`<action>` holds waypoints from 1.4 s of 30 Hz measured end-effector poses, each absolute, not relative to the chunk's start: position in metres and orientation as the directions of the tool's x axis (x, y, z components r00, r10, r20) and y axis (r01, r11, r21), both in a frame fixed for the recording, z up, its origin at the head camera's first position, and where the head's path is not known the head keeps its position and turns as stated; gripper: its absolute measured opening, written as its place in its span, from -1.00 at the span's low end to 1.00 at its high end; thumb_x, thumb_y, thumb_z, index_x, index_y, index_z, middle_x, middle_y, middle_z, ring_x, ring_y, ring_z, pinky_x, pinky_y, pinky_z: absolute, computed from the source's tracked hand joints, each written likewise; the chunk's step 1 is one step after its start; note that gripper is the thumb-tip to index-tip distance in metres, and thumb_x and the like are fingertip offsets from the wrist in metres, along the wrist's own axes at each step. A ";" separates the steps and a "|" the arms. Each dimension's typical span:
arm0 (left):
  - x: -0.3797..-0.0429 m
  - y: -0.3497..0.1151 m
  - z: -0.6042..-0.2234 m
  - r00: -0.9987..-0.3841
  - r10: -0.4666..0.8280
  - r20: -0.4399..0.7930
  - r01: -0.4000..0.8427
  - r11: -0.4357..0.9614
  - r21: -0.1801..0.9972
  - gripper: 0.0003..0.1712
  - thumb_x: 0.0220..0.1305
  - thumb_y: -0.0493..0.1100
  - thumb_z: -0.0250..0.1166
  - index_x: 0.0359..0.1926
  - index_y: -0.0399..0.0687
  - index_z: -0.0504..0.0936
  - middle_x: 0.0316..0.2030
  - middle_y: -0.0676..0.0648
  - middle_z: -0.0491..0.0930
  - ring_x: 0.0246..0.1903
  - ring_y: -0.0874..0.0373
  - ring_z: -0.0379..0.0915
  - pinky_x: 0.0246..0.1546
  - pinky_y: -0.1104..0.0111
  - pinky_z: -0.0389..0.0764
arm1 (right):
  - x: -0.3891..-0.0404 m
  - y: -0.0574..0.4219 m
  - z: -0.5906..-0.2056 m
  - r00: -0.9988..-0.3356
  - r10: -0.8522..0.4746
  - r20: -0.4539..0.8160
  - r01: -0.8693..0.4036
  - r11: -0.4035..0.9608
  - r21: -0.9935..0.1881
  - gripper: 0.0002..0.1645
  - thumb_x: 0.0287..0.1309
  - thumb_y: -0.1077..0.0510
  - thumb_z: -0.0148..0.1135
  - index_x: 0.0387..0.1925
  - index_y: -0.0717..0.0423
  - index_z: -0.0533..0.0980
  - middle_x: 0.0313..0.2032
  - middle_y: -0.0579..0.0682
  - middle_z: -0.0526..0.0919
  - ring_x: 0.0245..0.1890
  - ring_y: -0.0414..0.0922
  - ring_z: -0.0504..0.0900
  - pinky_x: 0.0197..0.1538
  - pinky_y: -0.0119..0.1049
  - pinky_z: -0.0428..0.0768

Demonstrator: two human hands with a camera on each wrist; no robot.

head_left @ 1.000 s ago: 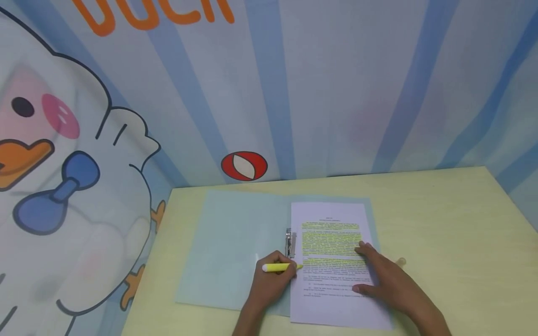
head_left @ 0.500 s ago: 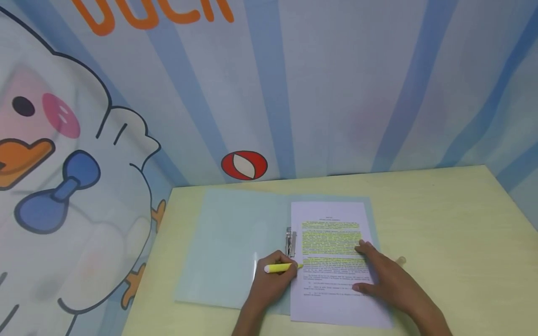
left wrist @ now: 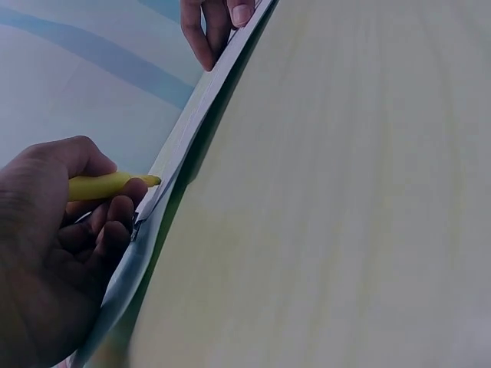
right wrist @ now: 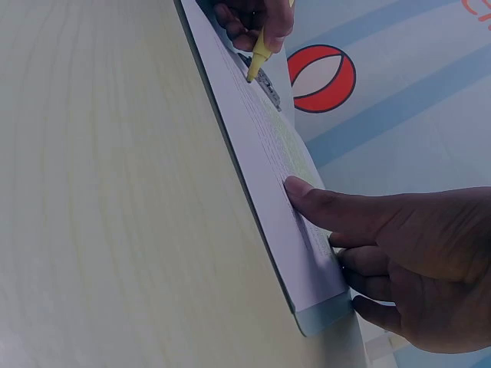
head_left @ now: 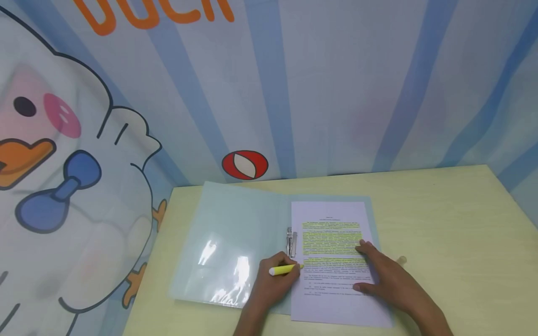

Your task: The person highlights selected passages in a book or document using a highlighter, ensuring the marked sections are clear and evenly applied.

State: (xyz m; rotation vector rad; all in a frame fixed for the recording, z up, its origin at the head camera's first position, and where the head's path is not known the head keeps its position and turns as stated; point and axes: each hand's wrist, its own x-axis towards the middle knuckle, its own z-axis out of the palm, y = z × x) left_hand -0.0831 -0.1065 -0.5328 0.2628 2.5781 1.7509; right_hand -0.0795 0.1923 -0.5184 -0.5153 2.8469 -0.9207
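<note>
A yellow highlighter (head_left: 282, 269) is lying slantwise in the grip of the left hand (head_left: 273, 282), its white end pointing away from the paper and its tip pointing at the left margin of a printed sheet (head_left: 332, 309). The thumb and fingers are curling closely round the barrel; whether the tip is actually pressing on the paper, I cannot tell. Yellow marking is covering the upper paragraphs and the first lines of the next block, while the lines below that are showing plain black on white.

The right hand (head_left: 392, 280) is holding nothing and is spreading wide at the sheet's right side, thumb and forefinger well apart. Its thumb is resting on the lower text, and a fingertip is reaching to the right ends of the highlighted lines.

The sheet is lying on the right half of an open pale blue folder (head_left: 227, 219), whose left cover is catching bright patches of glare. A metal clip (head_left: 289, 240) is sitting at the sheet's left edge, just above the left hand.

The folder is lying on a pale wood-toned bench (head_left: 445, 224). Behind it, a blue-striped backdrop (head_left: 336, 93) is rising, showing a large white duck (head_left: 105, 200) on the left and a red-and-white ball (head_left: 244, 164) just above the bench's far edge.
</note>
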 end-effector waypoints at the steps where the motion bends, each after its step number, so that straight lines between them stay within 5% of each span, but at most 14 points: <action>1: -0.083 -0.106 -0.532 -0.986 0.145 0.076 0.124 0.361 0.924 -0.89 0.09 -0.18 0.32 -0.46 0.09 0.53 -0.52 0.10 0.59 -0.64 0.19 0.38 -0.69 0.46 0.33 | -0.079 0.192 -0.518 -0.937 -0.349 0.005 -0.286 0.758 -0.586 0.08 -0.23 -0.23 0.45 0.32 0.06 0.22 0.37 0.14 0.17 0.31 0.10 0.15 0.22 0.06 0.23; 42: -0.082 -0.095 -0.530 -0.987 0.153 0.044 0.099 0.366 0.925 -0.89 0.09 -0.17 0.31 -0.46 0.11 0.53 -0.51 0.09 0.59 -0.64 0.18 0.39 -0.69 0.46 0.31 | -0.080 0.192 -0.521 -0.936 -0.351 0.016 -0.294 0.758 -0.582 0.05 -0.24 -0.23 0.45 0.29 0.05 0.25 0.37 0.11 0.18 0.32 0.09 0.14 0.22 0.05 0.23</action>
